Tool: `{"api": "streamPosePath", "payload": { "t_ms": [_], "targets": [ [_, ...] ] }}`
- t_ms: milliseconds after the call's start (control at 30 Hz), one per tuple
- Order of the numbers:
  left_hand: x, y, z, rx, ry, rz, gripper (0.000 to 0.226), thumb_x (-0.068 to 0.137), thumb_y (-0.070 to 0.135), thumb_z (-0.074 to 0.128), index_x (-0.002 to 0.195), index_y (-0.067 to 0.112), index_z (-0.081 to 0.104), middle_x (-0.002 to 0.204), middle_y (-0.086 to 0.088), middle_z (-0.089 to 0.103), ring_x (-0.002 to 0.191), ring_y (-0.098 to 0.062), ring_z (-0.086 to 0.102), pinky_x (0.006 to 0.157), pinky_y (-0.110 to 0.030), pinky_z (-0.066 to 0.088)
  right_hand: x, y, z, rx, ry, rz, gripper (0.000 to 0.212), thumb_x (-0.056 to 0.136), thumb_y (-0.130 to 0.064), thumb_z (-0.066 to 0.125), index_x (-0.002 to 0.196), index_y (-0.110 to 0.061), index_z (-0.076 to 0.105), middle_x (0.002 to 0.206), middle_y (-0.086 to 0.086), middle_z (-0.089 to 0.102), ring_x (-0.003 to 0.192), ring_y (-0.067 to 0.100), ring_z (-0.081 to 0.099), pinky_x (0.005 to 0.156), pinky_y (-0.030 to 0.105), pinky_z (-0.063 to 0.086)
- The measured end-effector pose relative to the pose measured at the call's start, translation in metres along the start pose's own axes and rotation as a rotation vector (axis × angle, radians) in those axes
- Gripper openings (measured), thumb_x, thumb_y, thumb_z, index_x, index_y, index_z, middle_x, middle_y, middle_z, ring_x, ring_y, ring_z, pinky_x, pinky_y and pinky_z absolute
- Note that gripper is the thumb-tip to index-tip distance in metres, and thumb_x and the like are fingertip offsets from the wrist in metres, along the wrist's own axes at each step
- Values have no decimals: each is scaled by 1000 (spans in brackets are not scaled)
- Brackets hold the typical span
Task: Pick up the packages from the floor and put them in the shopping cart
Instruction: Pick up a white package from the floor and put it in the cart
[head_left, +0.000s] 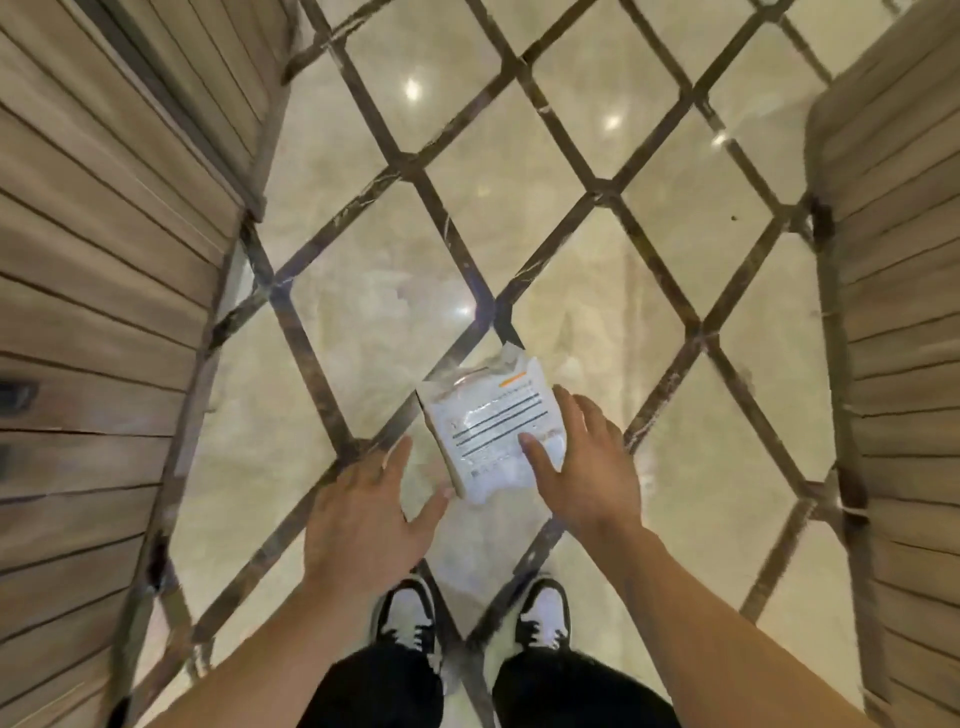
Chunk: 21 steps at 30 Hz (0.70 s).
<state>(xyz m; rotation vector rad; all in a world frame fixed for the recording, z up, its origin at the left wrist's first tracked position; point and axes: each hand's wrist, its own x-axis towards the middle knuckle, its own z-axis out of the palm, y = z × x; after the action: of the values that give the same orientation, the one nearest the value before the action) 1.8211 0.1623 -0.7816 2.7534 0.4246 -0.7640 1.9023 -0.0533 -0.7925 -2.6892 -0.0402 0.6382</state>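
Both forearms (701, 623) over shoes (543, 613), slatted walls (104, 312) flanking package (493, 431).

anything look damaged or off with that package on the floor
The white package looks torn at its far end: a ragged flap sticks up there. It also lies askew to the tile lines on the floor. The right hand touches its right side with straight fingers; the left hand is open beside it.

A white package (491, 431) lies on the glossy tiled floor (519, 208). The right hand (582, 462) rests spread on it; the left hand (369, 514) hovers open beside it, above two sneakers (405, 613).
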Motion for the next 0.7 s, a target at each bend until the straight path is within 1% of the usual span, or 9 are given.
{"api": "streamPosePath", "payload": {
  "t_ms": [100, 200, 300, 367, 433, 467, 533, 600, 700],
  "targets": [
    [36, 5, 76, -51, -26, -3, 85, 95, 78, 32, 166, 31, 27, 162, -1, 48, 146, -24, 48, 115, -43, 43, 32, 48, 64, 55, 75, -5, 70, 103, -54, 50, 163, -22, 34, 167, 6, 38, 149, 31, 37, 117, 46, 36],
    [76, 14, 133, -177, -25, -53, 84, 93, 75, 33, 164, 30, 29, 158, -3, 52, 141, -28, 52, 109, -44, 46, 66, 88, 118, 85, 92, -14, 69, 103, -53, 52, 163, -22, 36, 167, 5, 38, 151, 29, 36, 118, 48, 36],
    [121, 27, 175, -301, -8, -105, 88, 94, 76, 37, 166, 29, 20, 157, -6, 51, 139, -33, 51, 106, -49, 47, 119, 113, 153, 71, 95, -60, 73, 101, -57, 52, 164, -23, 33, 167, 6, 37, 150, 32, 37, 114, 49, 39],
    [151, 36, 194, -372, 6, -165, 97, 92, 79, 41, 167, 26, 9, 162, -7, 43, 144, -35, 46, 109, -54, 45, 154, 127, 169, -20, 46, -86, 81, 98, -68, 47, 166, -30, 23, 171, 5, 29, 153, 33, 31, 115, 51, 38],
    [177, 40, 208, -443, 25, -254, 107, 90, 81, 46, 166, 24, -3, 164, -11, 36, 144, -38, 44, 109, -58, 44, 183, 141, 180, -60, -14, -7, 96, 90, -82, 43, 167, -36, 7, 175, 6, 16, 155, 35, 26, 117, 53, 35],
    [187, 42, 215, -483, 14, -295, 110, 89, 81, 48, 166, 25, -9, 164, -14, 34, 143, -41, 45, 109, -59, 44, 192, 147, 185, -44, -43, 49, 106, 85, -88, 44, 167, -36, 2, 175, 7, 14, 154, 37, 27, 116, 54, 35],
    [200, 46, 225, -596, -25, -359, 115, 87, 79, 55, 161, 33, -19, 162, -18, 34, 139, -46, 47, 110, -59, 43, 206, 158, 193, 119, -113, 132, 124, 71, -97, 48, 166, -35, -4, 173, 8, 20, 150, 38, 36, 114, 53, 37],
    [210, 49, 232, -731, -24, -412, 122, 85, 75, 64, 157, 40, -28, 158, -20, 36, 137, -47, 50, 111, -59, 44, 216, 160, 198, 338, -187, 180, 137, 61, -97, 56, 167, -34, -5, 168, 7, 35, 146, 35, 45, 110, 44, 39],
    [222, 47, 238, -935, -61, -547, 143, 75, 68, 81, 160, 33, -29, 160, -20, 40, 139, -45, 48, 114, -55, 42, 216, 161, 200, 447, -262, 206, 136, 60, -92, 61, 167, -33, 2, 159, 9, 50, 138, 34, 55, 103, 36, 41]
  ]
}}
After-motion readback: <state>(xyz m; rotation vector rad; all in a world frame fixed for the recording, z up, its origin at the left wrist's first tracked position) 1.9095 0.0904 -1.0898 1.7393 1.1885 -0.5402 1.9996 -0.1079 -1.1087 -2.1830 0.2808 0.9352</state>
